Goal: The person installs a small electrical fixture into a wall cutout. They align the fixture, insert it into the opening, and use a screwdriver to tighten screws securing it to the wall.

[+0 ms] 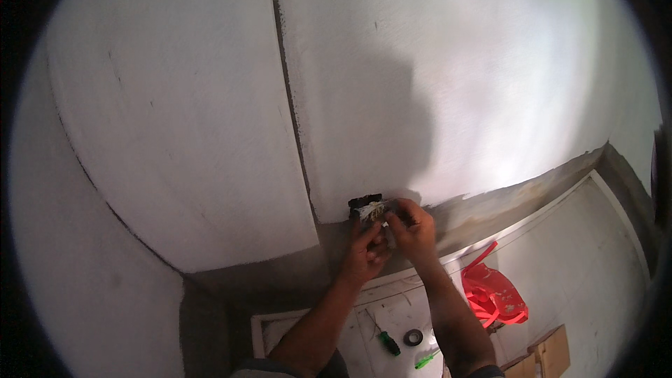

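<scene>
A black electrical box [355, 204] sits low in the wall, beside a dark vertical groove. Out of it comes a bunch of thin, mostly pale wires [372, 210]. My left hand [365, 253] is closed on the wires from below, fingers curled and partly hidden. From the right, my right hand [414, 229] pinches the wires, its thumb and fingertips close together. A small white piece [390, 239] shows between the two hands; I cannot make out what it is.
Below my hands is a white framed panel [588, 238]. On it lie a green-handled screwdriver [388, 343], a black tape roll [413, 337], a bright green tool [425, 360], a red bag [493, 294] and brown boards [551, 353]. Bare grey plaster [483, 220] runs along the wall's foot.
</scene>
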Demonstrator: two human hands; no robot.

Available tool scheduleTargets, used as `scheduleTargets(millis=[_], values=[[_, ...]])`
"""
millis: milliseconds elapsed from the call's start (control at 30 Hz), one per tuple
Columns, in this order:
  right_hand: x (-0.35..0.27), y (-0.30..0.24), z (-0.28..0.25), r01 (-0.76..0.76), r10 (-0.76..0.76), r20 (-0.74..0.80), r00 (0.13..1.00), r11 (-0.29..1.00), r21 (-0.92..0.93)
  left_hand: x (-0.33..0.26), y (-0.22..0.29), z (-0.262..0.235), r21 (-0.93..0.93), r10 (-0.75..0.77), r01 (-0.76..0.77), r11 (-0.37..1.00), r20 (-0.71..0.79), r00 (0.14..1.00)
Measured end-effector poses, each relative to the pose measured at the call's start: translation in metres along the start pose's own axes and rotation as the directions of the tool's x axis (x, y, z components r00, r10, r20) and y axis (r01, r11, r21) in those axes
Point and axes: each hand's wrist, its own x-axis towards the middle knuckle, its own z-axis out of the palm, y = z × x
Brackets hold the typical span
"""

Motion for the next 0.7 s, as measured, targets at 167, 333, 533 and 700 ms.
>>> scheduleTargets(millis=[167, 333, 533, 700], values=[[-0.002, 0.003, -0.003, -0.009, 0.009, 0.016, 1.000, 1.000, 0.014, -0.007, 0.011, 0.009, 0.125, 0.030, -0.031, 0.992, 0.009, 1.000], [-0.006, 0.016, 0.005, 0.007, -0.009, 0.013, 1.000, 0.988, 0.156, -0.003, 0.015, -0.004, 0.207, 0.003, -0.015, 0.978, 0.055, 0.998], [-0.009, 0.026, 0.006, 0.076, -0.077, 0.001, 0.997, 0.983, 0.165, -0.003, 0.019, 0.001, 0.417, 0.082, -0.082, 0.905, 0.016, 0.996], [-0.007, 0.025, 0.002, 0.126, -0.128, 0.008, 0.992, 0.988, 0.094, -0.023, 0.018, 0.031, 0.629, 0.232, -0.126, 0.768, -0.090, 0.968]])
